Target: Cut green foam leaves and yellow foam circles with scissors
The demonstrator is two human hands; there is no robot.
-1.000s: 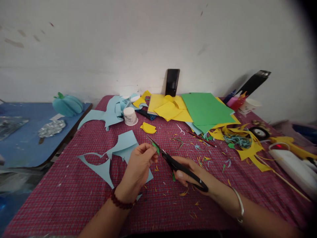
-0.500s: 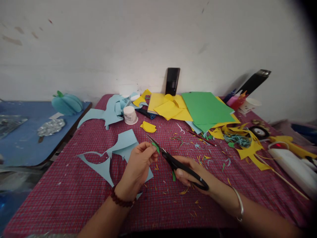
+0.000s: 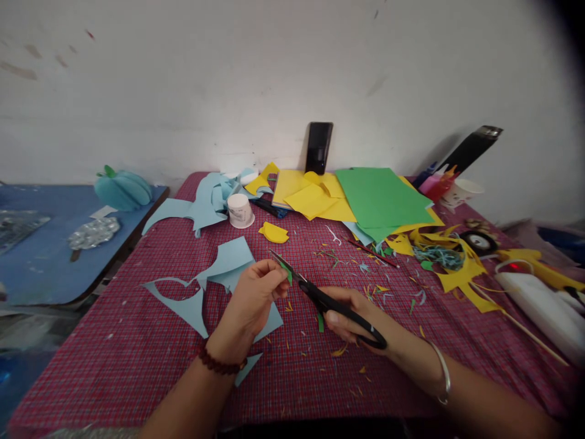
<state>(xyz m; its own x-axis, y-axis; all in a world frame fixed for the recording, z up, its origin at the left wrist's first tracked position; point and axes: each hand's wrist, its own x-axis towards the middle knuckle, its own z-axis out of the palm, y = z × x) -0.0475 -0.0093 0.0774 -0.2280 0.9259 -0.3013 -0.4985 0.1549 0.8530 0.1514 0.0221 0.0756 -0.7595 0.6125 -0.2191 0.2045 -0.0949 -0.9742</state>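
My left hand [image 3: 255, 297] pinches a small green paper piece [image 3: 287, 272] above the red checked tablecloth [image 3: 137, 341]. My right hand [image 3: 350, 316] grips black scissors [image 3: 329, 300], fingers through the handles. The blades point up and left, and their tips meet the green piece right at my left fingertips. A light blue paper offcut [image 3: 219, 268] lies under and left of my left hand. Thin green and yellow paper slivers [image 3: 370, 292] are scattered around both hands.
Yellow sheets [image 3: 311, 201] and a green sheet [image 3: 381, 198] lie at the back, with a dark phone [image 3: 319, 147] leaning on the wall. A white paper cup [image 3: 240, 211] stands back left. A glue gun [image 3: 539, 292] and yellow scraps [image 3: 461, 274] lie right. A blue table [image 3: 50, 250] stands left.
Both hands and the scissors have kept almost the same place. The view has tilted slightly, so everything sits a little higher or lower in the picture.
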